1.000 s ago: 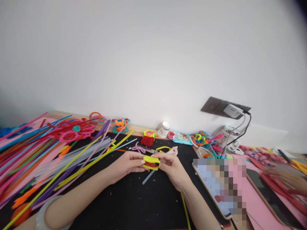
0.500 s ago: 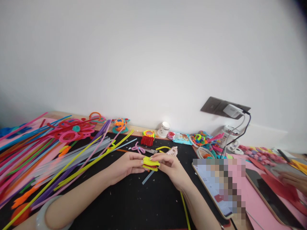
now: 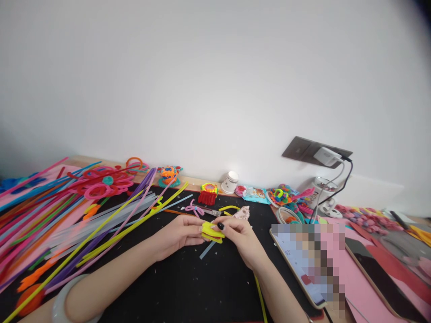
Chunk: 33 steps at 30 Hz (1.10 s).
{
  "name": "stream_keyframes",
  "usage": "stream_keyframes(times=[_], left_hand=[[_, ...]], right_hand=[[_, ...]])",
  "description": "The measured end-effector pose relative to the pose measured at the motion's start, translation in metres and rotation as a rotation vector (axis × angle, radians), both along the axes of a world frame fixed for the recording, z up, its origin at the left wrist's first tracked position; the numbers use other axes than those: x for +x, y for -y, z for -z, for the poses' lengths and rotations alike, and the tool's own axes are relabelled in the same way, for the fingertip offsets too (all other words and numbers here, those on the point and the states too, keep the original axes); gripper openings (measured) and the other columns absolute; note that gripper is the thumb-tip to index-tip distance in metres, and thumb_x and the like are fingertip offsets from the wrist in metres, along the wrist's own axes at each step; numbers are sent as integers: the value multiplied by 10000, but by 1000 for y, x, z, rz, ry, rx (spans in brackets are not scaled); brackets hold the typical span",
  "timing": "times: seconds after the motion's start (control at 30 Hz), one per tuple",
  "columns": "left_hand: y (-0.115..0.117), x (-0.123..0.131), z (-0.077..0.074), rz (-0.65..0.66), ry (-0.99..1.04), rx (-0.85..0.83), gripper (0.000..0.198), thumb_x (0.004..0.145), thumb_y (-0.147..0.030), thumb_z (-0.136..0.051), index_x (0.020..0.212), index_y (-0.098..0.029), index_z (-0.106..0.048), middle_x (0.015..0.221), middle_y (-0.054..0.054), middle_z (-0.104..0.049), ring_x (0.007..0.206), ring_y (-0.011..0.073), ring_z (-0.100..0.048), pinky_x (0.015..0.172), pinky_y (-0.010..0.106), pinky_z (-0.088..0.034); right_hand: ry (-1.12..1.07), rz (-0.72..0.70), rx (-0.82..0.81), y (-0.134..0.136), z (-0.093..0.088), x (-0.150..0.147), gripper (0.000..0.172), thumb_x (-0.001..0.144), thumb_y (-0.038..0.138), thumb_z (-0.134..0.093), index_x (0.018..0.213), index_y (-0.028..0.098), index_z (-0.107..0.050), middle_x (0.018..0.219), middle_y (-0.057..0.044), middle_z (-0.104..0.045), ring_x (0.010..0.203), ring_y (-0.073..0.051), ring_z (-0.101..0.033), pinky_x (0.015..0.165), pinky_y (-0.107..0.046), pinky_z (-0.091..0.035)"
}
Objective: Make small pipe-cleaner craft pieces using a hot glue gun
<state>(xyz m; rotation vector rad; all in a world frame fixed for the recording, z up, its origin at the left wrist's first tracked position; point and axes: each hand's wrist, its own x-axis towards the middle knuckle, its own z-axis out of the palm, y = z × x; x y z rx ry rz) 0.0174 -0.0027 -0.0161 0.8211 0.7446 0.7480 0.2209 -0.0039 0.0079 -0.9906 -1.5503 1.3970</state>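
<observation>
Both hands hold a small yellow pipe-cleaner piece (image 3: 212, 232) with layered, folded edges, above the black mat (image 3: 188, 287). My left hand (image 3: 180, 233) pinches its left end, the fingers closed. My right hand (image 3: 237, 233) grips the right end, with the thumb pressed on top. Under the piece, a pale grey strip (image 3: 208, 250) lies on the mat. Just beyond the hands lie a pink pipe-cleaner bow (image 3: 194, 208), scissors (image 3: 211, 211) partly hidden, and a curved yellow pipe cleaner (image 3: 229, 208).
Many coloured pipe cleaners (image 3: 67, 220) spread across the left side. A paper cup (image 3: 230, 182) and a red-yellow craft piece (image 3: 208, 194) stand near the wall. At right are a lit phone (image 3: 296, 264), a dark phone (image 3: 380, 278) and a charger (image 3: 327, 156) in the socket.
The yellow piece has tilted, and its red inner layer no longer shows. My right thumb has come onto its top. At far right, another person's hand has left its spot over the red sheet.
</observation>
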Motion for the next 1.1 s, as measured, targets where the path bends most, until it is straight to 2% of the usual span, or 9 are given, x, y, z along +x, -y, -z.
stream_keyframes(times=[0.13,0.23,0.43,0.57,0.73,0.8,0.9,0.97,1.1], left_hand=[[0,2,-1,-16,0,-4,222,741,-246,-735,936,-140,-736,934,89,-745,854,162,-678,780,217,-507],[0,2,-2,-33,6,-16,193,736,-244,-737,899,-142,-740,908,81,-747,839,156,-679,770,213,-508],[2,2,-4,-56,24,-52,191,720,-219,-737,886,-126,-723,891,89,-750,817,167,-690,762,233,-516],[3,4,-6,-74,51,-77,176,739,-274,-716,849,-137,-706,873,82,-749,823,185,-694,778,267,-518],[4,7,-5,-65,-88,4,224,696,-284,-761,869,-149,-719,856,56,-738,844,165,-673,772,227,-499],[3,7,-5,-82,-119,9,228,693,-294,-761,862,-148,-720,843,55,-736,840,170,-670,763,228,-499],[3,6,-5,-126,-63,-12,222,734,-317,-726,877,-148,-709,859,58,-732,814,157,-668,752,227,-502],[3,6,-5,-151,-14,-32,200,758,-315,-706,866,-147,-700,848,53,-729,779,140,-665,731,215,-503],[3,7,-6,-159,2,-54,191,747,-330,-715,828,-162,-674,747,19,-708,675,118,-652,636,189,-492]], right_hand=[[-54,34,-64,0,4,-6,53,681,222,-747,640,227,-713,918,-12,-675,845,-177,-629,745,-276,-472],[-78,42,-99,0,5,-8,71,642,173,-755,669,228,-719,925,-5,-670,838,-168,-635,733,-269,-477],[-85,64,-106,0,3,-8,101,618,119,-730,650,213,-708,898,-1,-664,800,-149,-628,715,-256,-470],[-85,82,-112,0,6,-9,109,608,100,-725,637,202,-698,890,-4,-653,795,-144,-619,706,-248,-465],[-62,57,-81,-1,8,-8,90,636,110,-717,648,194,-688,900,-13,-648,813,-156,-619,717,-259,-474],[-58,28,-60,-1,7,-7,72,681,138,-698,712,203,-702,938,-20,-653,845,-163,-619,743,-270,-479],[-73,-64,-32,1,8,-5,260,700,142,-695,943,235,-698,971,-24,-664,858,-172,-624,795,-310,-486],[-58,-68,12,2,10,-5,390,677,104,-696,1040,244,-670,990,-30,-668,861,-182,-627,800,-327,-492],[-3,30,104,0,15,-8,355,686,87,-656,996,257,-690,1032,-36,-659,852,-186,-627,772,-319,-502]])
